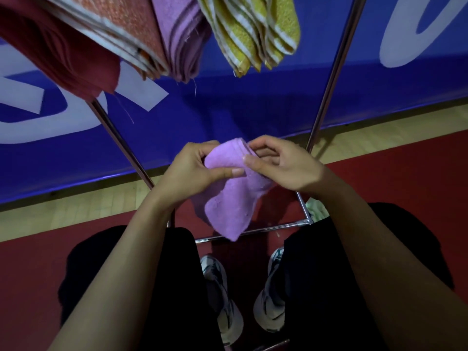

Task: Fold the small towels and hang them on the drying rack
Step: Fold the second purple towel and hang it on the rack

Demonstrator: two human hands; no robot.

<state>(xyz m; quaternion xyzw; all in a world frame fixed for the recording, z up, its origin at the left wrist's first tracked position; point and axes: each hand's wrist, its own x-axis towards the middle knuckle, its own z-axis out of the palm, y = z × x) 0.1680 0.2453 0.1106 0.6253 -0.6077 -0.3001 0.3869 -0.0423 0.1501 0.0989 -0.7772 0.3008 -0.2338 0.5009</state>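
A small lilac towel (229,196) is held in mid-air in front of the person, below the hung towels and above the low crossbar (253,230) of the drying rack (331,72). Its upper part is doubled over, with several layered edges showing at the top fold; the lower part hangs free and tapers to a loose corner just over the crossbar. From the way it droops and creases, it is judged to be light, soft terry with no stiffness of its own, not slippery and not fragile, so that any unsupported portion can be expected to sag and any fold to open unless pinched.

The towel is gripped at both sides of the top fold. By the left hand (192,165) it is pinched between the thumb, laid across the front, and the fingers curled behind. By the right hand (281,165) the layered edge is nipped between thumb and fingertips, the remaining fingers being loosely bent. Both sets of fingers are thus closed on the cloth.

A hold at the stacked edges and corners is judged best, since all layers can be trapped there together; the fold line could then be laid over a rail.

Above, a dark red towel (58,51), an orange towel (121,24), a second lilac towel (179,39) and a yellow striped towel (253,34) are already draped, folded, over the rack. Beyond lies a blue banner (228,110); below are a red floor (392,178) and the person's shoes (220,295).
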